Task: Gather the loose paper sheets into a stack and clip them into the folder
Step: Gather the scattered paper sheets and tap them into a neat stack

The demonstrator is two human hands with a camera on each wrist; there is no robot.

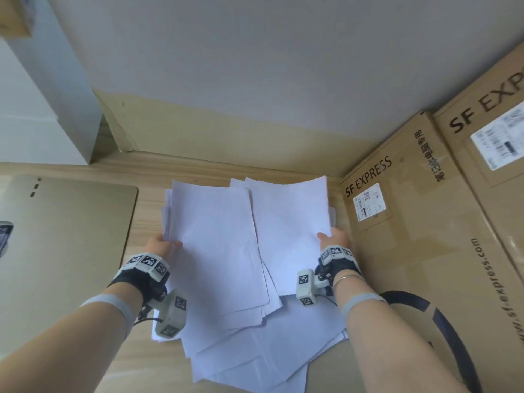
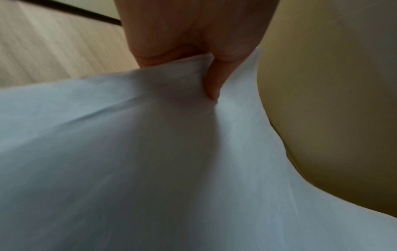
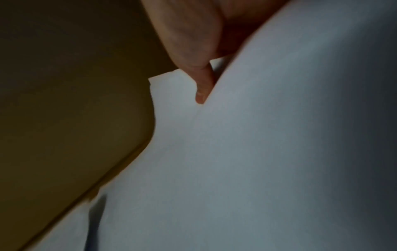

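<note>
Clearly the gathering step is under way: the left hand (image 1: 161, 245) pinches one edge of the sheets (image 1: 221, 236) and the right hand (image 1: 334, 239) pinches the opposite edge, with the fanned, uneven bundle held between them and more sheets lying loose on the surface (image 1: 147, 211) beneath the wrists. Next, I judge, the edges need squaring into one stack before it goes to the folder (image 1: 65, 236), which lies closed well beyond the left hand.
</note>
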